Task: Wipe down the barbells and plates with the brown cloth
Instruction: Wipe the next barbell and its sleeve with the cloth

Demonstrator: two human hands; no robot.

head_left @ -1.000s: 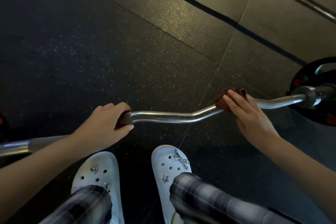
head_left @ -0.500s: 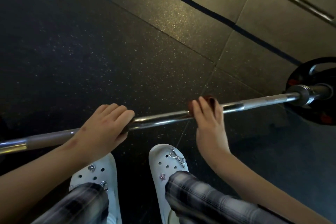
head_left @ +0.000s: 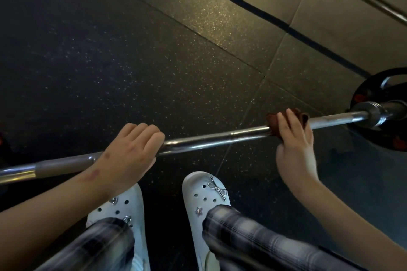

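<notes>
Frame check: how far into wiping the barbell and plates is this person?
Done: nothing shows as finished; no wiped patch is distinguishable. In hand: the right hand wraps the brown cloth round the barbell shaft while the left hand grips it bare. Left: the black plate, untouched.

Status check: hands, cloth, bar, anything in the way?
Left hand grips barbell mid-shaft. Right hand clamps brown cloth around the bar, toward the plate end. Shaft bare between cloth and collar; nothing blocking.
</notes>
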